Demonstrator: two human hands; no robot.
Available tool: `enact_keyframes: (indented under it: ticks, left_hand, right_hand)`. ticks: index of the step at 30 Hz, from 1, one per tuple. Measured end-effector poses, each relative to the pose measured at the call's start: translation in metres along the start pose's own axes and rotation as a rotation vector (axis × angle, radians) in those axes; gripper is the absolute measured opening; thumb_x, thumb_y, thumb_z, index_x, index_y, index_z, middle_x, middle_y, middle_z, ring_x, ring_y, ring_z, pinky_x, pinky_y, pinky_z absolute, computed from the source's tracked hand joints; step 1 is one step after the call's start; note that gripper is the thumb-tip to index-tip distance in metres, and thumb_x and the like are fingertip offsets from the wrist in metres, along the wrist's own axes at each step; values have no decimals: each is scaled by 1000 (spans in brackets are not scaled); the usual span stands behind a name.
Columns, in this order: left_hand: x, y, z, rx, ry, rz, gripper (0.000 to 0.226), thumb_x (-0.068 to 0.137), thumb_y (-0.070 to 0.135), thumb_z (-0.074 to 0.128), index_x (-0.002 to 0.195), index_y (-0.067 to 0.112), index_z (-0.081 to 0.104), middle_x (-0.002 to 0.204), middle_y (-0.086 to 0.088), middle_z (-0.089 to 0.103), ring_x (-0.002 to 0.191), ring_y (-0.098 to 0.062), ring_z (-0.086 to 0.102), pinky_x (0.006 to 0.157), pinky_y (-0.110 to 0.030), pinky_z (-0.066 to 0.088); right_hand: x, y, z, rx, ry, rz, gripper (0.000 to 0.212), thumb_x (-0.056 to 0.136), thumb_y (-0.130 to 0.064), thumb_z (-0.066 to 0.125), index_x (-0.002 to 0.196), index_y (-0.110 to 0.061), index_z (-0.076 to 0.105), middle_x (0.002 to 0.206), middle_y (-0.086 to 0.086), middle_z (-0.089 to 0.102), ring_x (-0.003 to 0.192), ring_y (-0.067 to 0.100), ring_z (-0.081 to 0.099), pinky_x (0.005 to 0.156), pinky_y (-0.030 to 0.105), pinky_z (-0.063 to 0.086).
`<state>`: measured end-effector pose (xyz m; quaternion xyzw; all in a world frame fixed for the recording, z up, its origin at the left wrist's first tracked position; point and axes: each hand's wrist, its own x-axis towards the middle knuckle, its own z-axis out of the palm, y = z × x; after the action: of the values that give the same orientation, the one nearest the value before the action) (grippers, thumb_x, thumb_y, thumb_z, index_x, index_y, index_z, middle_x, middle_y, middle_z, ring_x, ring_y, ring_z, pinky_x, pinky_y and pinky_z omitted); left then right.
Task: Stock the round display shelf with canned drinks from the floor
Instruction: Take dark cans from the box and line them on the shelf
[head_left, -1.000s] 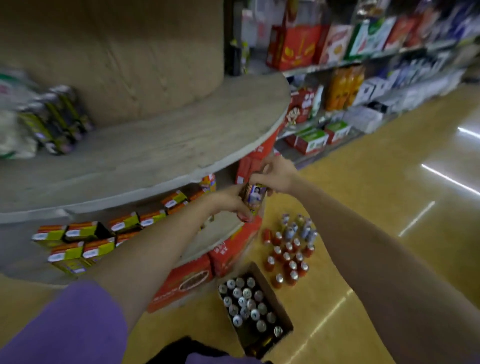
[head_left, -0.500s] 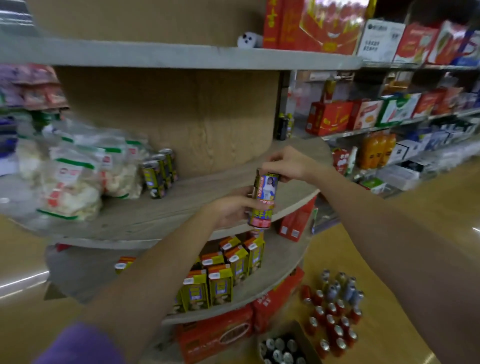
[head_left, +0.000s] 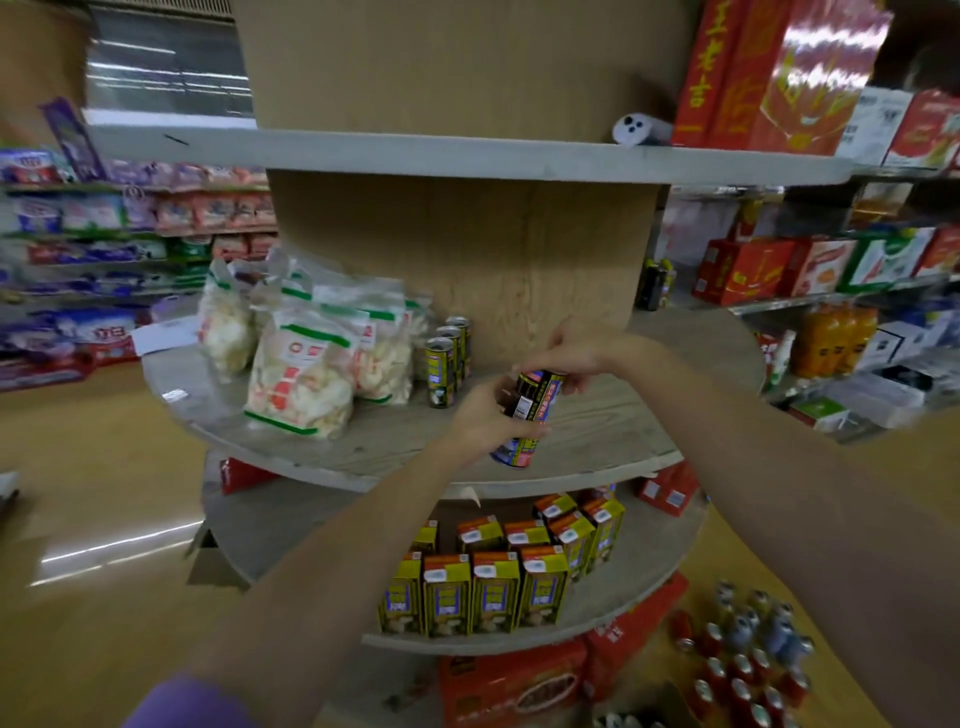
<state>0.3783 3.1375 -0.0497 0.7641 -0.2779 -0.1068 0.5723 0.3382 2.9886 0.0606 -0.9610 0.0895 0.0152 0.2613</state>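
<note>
A tall slim drink can (head_left: 531, 415) with a dark label is held tilted over the middle tier of the round wooden display shelf (head_left: 613, 426). My left hand (head_left: 485, 418) grips its lower body from the left. My right hand (head_left: 569, 358) pinches its top from above. A short row of three similar cans (head_left: 448, 364) stands on that tier by the central column, left of my hands. Several red and silver cans (head_left: 748, 654) stand on the floor at the lower right.
Clear bags of white snacks (head_left: 306, 364) fill the left of the middle tier. Yellow drink cartons (head_left: 498, 582) line the lower tier, with red cases (head_left: 519, 686) beneath. Red gift boxes (head_left: 769, 73) sit on the top tier. Store aisles run along both sides.
My view has risen from the floor to the shelf. Both hands carried the can up and over the middle tier, and it is now turned so its dark label side faces me.
</note>
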Motion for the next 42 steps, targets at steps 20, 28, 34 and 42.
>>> enact_keyframes:
  ticks: [20,28,34,42]
  left_hand:
    - [4,-65,-111,-51,-30,-27,54,69,5,85,116,15,61,110,-10,70,98,-19,67,84,-33,55]
    - [34,-94,-120,121,209,-91,50,57,16,94,94,18,61,89,3,70,85,-17,67,75,-33,54]
    - [58,-125,-120,133,303,-161,55,51,27,95,95,21,62,87,3,73,71,-21,70,71,-42,59]
    - [93,-141,-116,123,376,-202,54,54,14,92,93,22,55,89,5,69,86,-20,69,77,-35,56]
  right_hand:
    - [62,-114,26,-284,-298,-259,52,68,3,80,109,-24,63,123,-3,61,117,18,53,100,38,46]
    - [130,-102,65,-366,-183,-134,54,57,-52,84,83,-9,64,110,10,71,98,25,71,81,42,60]
    - [170,-87,86,-209,-183,-57,55,66,-45,84,90,0,63,86,13,75,76,23,74,64,37,62]
    - [207,-75,99,-183,-166,-77,49,67,-43,85,70,-15,45,67,0,63,58,21,70,63,36,61]
